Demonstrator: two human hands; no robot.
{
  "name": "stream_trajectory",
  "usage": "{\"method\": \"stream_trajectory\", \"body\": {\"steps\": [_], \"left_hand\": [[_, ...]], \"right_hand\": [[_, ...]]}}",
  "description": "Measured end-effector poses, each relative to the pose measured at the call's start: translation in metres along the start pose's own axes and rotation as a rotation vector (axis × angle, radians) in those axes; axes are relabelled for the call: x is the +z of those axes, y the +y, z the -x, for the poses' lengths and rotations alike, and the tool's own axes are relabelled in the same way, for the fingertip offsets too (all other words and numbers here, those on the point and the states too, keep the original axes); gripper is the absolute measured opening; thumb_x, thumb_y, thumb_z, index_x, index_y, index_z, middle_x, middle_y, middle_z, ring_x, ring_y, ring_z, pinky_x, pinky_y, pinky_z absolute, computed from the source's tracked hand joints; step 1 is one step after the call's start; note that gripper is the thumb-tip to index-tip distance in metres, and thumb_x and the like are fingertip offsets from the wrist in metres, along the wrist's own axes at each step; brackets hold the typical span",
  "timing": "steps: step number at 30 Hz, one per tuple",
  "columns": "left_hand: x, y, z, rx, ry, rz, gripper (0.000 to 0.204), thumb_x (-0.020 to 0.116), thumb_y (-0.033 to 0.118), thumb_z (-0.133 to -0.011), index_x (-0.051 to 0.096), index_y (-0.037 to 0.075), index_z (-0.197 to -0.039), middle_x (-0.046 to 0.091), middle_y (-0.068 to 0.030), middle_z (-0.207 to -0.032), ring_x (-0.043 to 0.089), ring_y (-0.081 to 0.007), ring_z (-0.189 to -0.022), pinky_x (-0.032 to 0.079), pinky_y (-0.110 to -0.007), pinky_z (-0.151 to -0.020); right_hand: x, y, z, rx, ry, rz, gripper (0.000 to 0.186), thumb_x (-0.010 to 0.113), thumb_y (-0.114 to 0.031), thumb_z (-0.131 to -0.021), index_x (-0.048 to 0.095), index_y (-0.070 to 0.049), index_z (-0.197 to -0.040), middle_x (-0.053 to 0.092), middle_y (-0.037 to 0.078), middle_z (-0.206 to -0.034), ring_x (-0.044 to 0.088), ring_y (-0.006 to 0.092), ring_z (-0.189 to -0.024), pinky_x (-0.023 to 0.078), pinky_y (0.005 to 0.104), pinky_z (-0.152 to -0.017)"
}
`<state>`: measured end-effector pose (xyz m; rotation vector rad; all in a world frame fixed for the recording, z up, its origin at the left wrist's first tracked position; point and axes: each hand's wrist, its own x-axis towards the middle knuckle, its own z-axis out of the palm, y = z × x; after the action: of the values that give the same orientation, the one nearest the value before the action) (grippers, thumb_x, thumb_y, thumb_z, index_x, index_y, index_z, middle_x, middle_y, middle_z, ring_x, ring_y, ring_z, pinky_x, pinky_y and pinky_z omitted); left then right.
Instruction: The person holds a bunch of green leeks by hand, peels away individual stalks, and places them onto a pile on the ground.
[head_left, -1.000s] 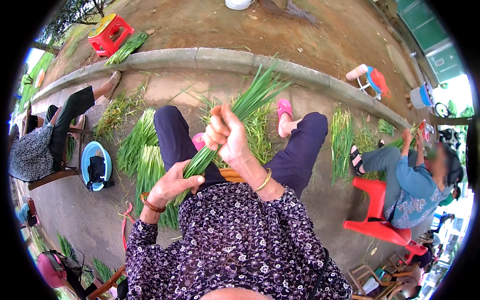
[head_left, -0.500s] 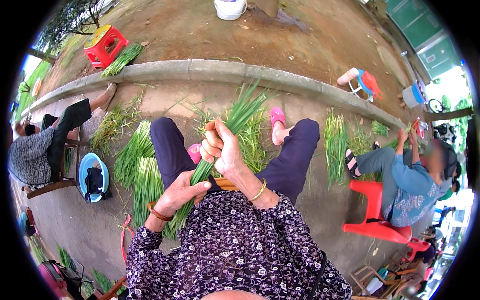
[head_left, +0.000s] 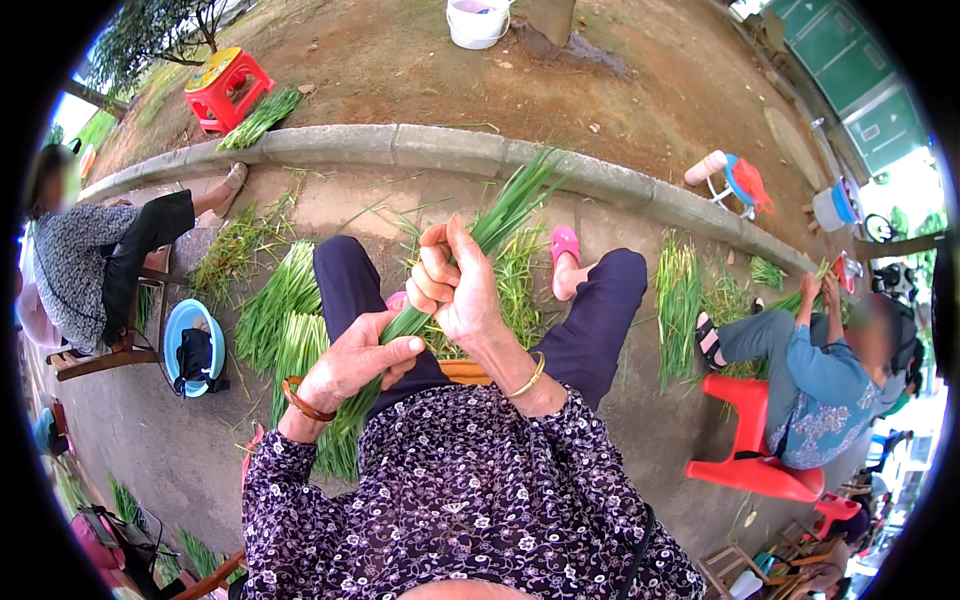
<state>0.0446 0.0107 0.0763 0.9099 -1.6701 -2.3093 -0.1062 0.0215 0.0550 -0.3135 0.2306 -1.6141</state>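
My left hand (head_left: 355,370) grips the lower part of a bundle of long green leafy stalks (head_left: 513,205), thumb lying across it. Higher on the same bundle, my right hand (head_left: 450,285) has its fingers curled, index finger and thumb partly raised. The leaf tips fan out toward the upper right. Between my knees lie loose trimmings (head_left: 515,300), some yellowish. Pale-stemmed bundles (head_left: 275,305) lie beside my left leg, their lower part partly hidden by my left arm.
Seated people flank me at left (head_left: 85,265) and right (head_left: 820,410). Around are a blue basin (head_left: 176,325) with a black bag, a red chair (head_left: 750,420), a red stool (head_left: 222,110), a concrete curb (head_left: 455,150), a white bucket (head_left: 478,25) and more stalks (head_left: 678,305).
My right hand's index finger and thumb have lifted slightly since half a second ago, with both hands still on the bundle. The person at left sits more upright, head now showing.
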Motion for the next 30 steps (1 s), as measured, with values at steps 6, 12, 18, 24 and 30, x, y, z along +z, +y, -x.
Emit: {"method": "stream_trajectory", "body": {"steps": [6,12,18,24,30], "left_hand": [[0.005,0.009,-0.003,0.049,0.033,0.123,0.025,0.049,0.029,-0.085,0.047,0.005,-0.086,0.037,0.0052,-0.055,0.032,-0.0021,-0.043,0.025,-0.017,-0.037],[-0.015,0.027,0.014,0.072,0.173,-0.160,0.033,0.047,0.037,-0.085,0.049,0.003,-0.087,0.033,0.0068,-0.054,0.025,-0.0008,-0.042,0.017,-0.016,-0.037],[-0.032,0.022,0.026,0.074,0.258,-0.090,0.031,0.046,0.036,-0.086,0.051,0.005,-0.083,0.032,0.0077,-0.053,0.023,-0.0002,-0.042,0.017,-0.016,-0.036],[-0.037,0.003,0.025,0.084,0.282,0.077,0.027,0.046,0.031,-0.087,0.049,0.004,-0.081,0.033,0.0063,-0.052,0.023,-0.0005,-0.039,0.017,-0.016,-0.035],[-0.038,0.003,0.022,0.142,0.266,0.094,0.026,0.047,0.030,-0.086,0.049,0.004,-0.082,0.034,0.0057,-0.052,0.023,-0.0007,-0.039,0.018,-0.017,-0.035]], "right_hand": [[0.010,0.004,-0.001,-0.017,-0.020,0.044,0.033,0.037,-0.033,-0.089,0.050,-0.004,-0.080,0.021,-0.005,-0.047,0.021,0.0061,-0.036,0.025,0.0228,-0.033],[0.012,-0.008,-0.009,-0.003,-0.142,0.082,0.038,0.042,-0.036,-0.086,0.049,-0.003,-0.102,0.047,0.003,-0.070,0.051,0.0184,-0.066,0.044,0.0389,-0.069],[-0.016,-0.064,-0.009,-0.456,0.050,0.429,0.035,0.048,-0.024,-0.085,0.044,-0.001,-0.110,0.055,0.011,-0.098,0.055,0.0175,-0.084,0.047,0.0326,-0.072],[-0.017,-0.106,0.025,-0.713,0.229,0.575,0.019,0.045,-0.011,-0.086,0.054,0.002,-0.098,0.057,0.009,-0.081,0.054,0.0159,-0.067,0.046,0.0297,-0.061],[0.000,-0.106,0.042,-0.631,0.060,0.565,0.019,0.041,-0.006,-0.086,0.053,0.003,-0.098,0.054,0.010,-0.076,0.051,0.0153,-0.061,0.045,0.0283,-0.054]]}}
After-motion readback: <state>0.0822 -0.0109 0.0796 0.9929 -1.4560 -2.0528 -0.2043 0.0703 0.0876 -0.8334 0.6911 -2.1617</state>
